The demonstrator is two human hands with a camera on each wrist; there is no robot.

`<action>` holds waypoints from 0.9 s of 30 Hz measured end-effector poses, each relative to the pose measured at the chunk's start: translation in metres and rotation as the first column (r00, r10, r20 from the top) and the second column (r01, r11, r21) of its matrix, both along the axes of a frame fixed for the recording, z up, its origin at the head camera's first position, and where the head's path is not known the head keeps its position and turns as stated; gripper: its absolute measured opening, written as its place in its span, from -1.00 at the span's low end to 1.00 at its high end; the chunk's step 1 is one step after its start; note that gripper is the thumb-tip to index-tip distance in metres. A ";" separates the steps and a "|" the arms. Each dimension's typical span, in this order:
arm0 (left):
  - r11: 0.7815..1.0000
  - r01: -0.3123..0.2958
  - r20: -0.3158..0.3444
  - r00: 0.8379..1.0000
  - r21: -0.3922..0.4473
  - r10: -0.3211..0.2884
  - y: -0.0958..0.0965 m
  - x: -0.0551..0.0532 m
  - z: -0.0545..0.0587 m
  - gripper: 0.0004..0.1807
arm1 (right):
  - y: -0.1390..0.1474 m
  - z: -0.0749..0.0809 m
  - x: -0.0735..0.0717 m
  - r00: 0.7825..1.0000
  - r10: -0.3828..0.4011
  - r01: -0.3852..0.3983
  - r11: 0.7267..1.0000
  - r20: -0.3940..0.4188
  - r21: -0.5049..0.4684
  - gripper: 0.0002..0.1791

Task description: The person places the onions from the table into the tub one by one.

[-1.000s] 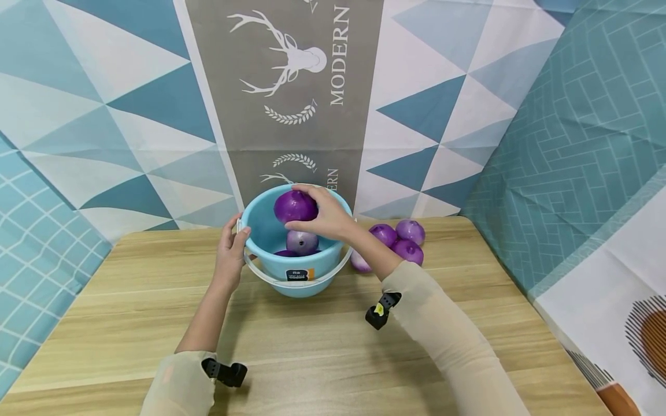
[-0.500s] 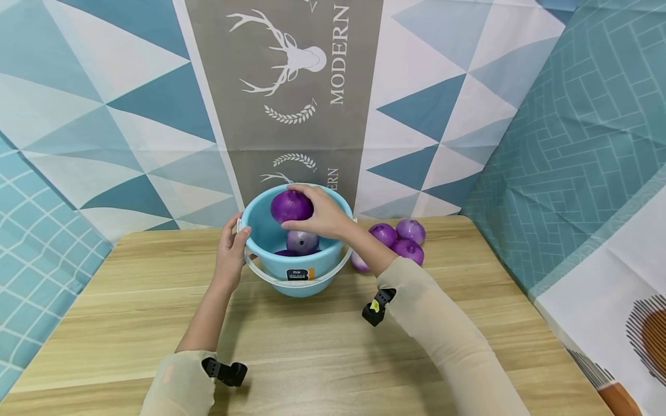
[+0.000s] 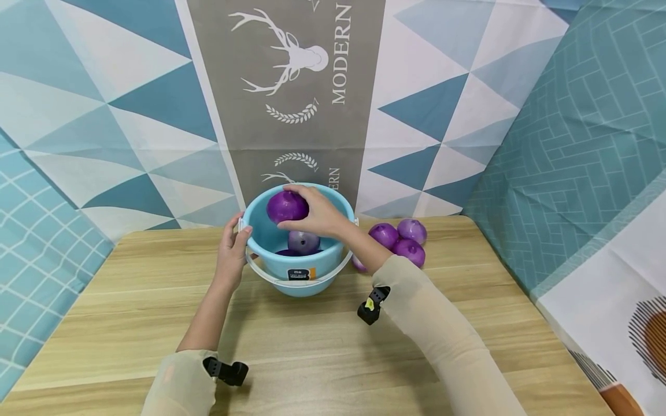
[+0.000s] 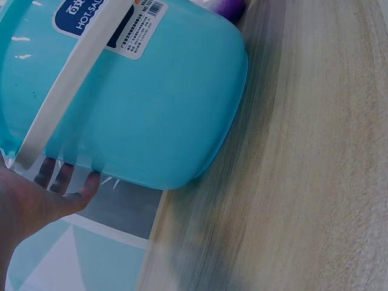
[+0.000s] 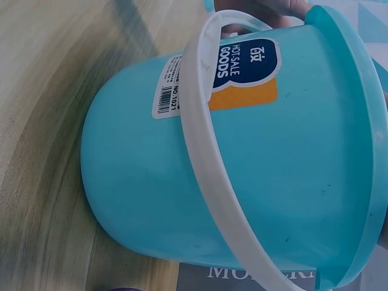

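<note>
A light-blue bucket (image 3: 273, 263) with a white handle stands upright near the table's back edge. My left hand (image 3: 231, 257) holds its left rim, thumb at the edge; in the left wrist view the fingers of that hand (image 4: 27, 206) lie against the bucket's outer wall (image 4: 157, 109). In my right hand (image 3: 322, 215) I hold a purple onion (image 3: 285, 208) over the bucket's opening, fingers above and thumb below. Inside the bucket, a paler onion (image 3: 303, 242) shows beside darker ones, partly hidden. The right wrist view shows the bucket (image 5: 151, 182) but not the held onion.
Several purple onions (image 3: 409, 252) lie grouped on the wooden table (image 3: 312, 358) right of the bucket, one partly behind my right arm. Patterned cloth (image 3: 291, 133) rises behind the table. The white handle (image 3: 299, 283) hangs down across the bucket's front.
My right hand has shifted slightly left with the onion over the bucket. The left hand keeps its place on the rim.
</note>
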State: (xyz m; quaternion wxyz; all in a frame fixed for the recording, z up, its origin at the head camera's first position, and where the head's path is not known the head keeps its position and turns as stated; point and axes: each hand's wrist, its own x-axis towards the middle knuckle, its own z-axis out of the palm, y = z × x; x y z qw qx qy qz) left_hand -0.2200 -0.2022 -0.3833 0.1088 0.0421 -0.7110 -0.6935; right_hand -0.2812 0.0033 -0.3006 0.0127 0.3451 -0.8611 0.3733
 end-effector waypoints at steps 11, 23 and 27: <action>1.000 0.001 -0.001 1.000 0.001 -0.001 0.001 0.000 0.000 -0.45 | -0.004 -0.004 -0.002 1.000 0.006 -0.006 1.000 0.015 0.027 -0.12; 1.000 -0.001 -0.003 1.000 -0.017 0.001 -0.001 -0.001 -0.001 -0.43 | -0.007 -0.006 -0.002 0.999 0.032 -0.035 0.994 0.033 0.101 -0.15; 1.000 -0.002 -0.005 1.000 -0.017 0.002 0.000 0.000 -0.001 -0.43 | -0.007 -0.006 -0.002 0.999 0.032 -0.035 0.993 0.032 0.110 -0.15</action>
